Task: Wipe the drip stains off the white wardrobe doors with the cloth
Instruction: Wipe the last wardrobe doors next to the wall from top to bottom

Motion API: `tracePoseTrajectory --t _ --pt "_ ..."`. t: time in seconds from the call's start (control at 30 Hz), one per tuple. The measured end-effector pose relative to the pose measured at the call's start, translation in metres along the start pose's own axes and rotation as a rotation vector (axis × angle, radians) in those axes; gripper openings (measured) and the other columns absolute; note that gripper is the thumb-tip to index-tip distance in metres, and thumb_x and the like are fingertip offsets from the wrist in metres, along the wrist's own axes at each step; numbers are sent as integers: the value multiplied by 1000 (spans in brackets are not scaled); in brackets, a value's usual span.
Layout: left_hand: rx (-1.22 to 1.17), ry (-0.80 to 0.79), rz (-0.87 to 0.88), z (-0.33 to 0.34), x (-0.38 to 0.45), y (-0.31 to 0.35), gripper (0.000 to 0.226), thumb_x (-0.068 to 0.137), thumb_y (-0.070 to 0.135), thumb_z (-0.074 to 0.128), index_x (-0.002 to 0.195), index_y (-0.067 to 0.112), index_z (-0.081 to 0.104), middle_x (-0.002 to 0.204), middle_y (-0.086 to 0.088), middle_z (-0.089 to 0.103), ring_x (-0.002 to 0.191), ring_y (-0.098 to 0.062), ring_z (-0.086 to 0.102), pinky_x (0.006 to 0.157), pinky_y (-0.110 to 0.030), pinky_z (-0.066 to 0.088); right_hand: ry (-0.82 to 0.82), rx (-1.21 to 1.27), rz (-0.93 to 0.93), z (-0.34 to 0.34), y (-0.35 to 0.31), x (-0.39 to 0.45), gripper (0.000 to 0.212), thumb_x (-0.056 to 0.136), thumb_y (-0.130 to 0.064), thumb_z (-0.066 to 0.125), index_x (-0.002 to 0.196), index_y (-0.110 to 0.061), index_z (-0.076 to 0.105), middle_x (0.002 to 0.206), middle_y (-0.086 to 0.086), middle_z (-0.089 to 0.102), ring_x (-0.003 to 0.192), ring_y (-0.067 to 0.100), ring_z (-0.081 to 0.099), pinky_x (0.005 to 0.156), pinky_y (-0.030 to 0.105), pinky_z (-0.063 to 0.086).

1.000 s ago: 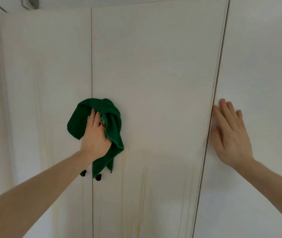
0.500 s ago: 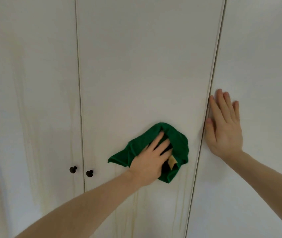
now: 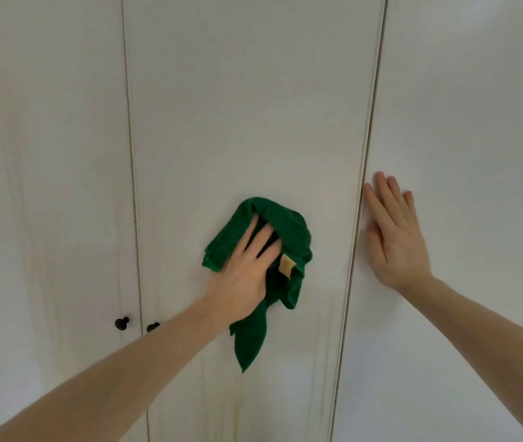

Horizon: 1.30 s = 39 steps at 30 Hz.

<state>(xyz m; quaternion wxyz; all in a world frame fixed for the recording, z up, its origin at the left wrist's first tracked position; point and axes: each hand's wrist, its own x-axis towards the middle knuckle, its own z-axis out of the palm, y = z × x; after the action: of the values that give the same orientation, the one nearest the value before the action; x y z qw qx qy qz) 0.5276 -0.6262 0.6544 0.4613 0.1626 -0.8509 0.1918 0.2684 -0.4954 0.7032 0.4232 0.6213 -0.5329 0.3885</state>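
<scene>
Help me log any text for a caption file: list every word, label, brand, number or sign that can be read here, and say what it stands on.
None can be read.
Tan tag on the green cloth: the only label in view, too small and blurred to read; no letters can be made out.
White wardrobe doors, the two dark knobs and the panel at right: no words, numbers or signs.

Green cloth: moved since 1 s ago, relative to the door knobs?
Yes. The green cloth went from just above the door knobs rightward onto the middle door, toward the right hand.
</scene>
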Motion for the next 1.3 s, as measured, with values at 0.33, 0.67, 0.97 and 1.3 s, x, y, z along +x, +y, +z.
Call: tracePoseTrajectory --t 0.33,0.67,0.97,1.3 --pt "214 -55 -365 -51 -34 -129 63 95 31 47 150 0 37 155 -22 32 149 -47 20 120 -63 16 97 -16 5 11 -3 1 60 98 -2 39 157 -1 34 168 16 22 158 32 13 129 52 6" --pt "214 -124 -185 5 -59 -51 70 90 30 55 154 7 37 158 -17 34 151 -45 16 122 -60 18 141 -27 12 17 -2 1 59 97 -1 40 156 -1 36 167 17 25 158 32 15 129 50 6" --pt "152 -195 152 50 -11 56 79 74 16 71 145 17 36 158 -5 36 153 -36 16 119 -51 31 114 -20 24 16 -4 1 57 100 -4 39 157 -2 34 168 16 23 158 31 14 129 53 6" --pt "288 -297 310 56 -3 68 72 88 21 57 155 17 30 166 -7 20 155 -34 5 126 -50 1 101 25 30 12 -3 0 56 101 -4 36 157 -3 35 168 15 24 159 29 14 129 55 8"
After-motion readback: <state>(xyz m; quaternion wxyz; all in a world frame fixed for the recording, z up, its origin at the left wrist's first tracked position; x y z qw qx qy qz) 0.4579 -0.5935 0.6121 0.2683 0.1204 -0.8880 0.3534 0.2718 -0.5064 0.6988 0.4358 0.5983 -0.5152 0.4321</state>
